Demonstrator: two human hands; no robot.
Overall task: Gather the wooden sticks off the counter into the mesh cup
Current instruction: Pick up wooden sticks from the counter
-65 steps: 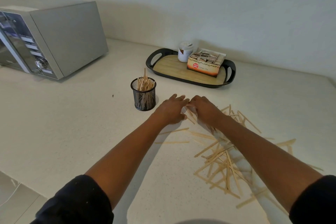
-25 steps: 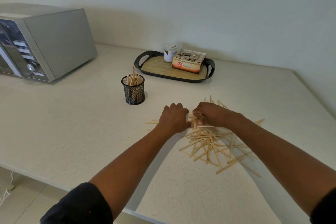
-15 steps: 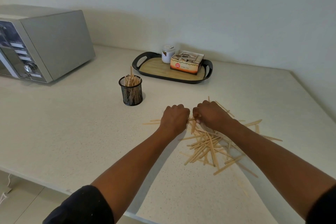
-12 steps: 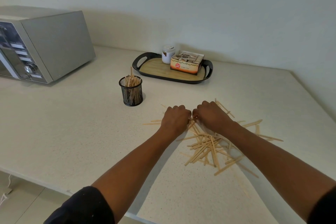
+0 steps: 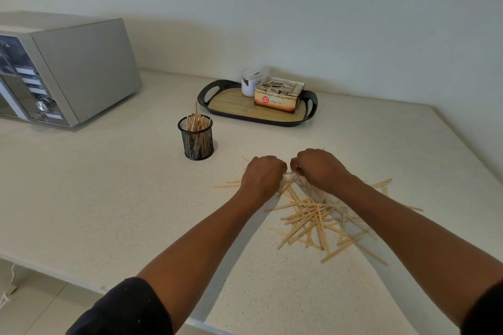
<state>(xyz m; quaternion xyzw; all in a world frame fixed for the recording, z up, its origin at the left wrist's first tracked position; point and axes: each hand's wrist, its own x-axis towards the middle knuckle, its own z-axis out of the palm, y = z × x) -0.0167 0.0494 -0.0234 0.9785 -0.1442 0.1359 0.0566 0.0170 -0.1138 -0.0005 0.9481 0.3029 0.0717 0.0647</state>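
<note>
A person's left hand [image 5: 262, 174] and right hand [image 5: 318, 170], spread flatter 2.6 seconds earlier, now curl side by side around a bunch of wooden sticks [image 5: 313, 215] at the pile's far edge, suggesting a lift toward the part-filled mesh cup [image 5: 196, 138] standing nearby to the left. Knuckles hide the fingertips, so how many sticks each hand holds cannot be told.

Both bare forearms are reaching forward, dark sleeves at the elbows. The left hand [image 5: 261, 175] and right hand [image 5: 319, 168] are curling knuckles-up, nearly touching, fingers gripping sticks [image 5: 289, 175].
</note>
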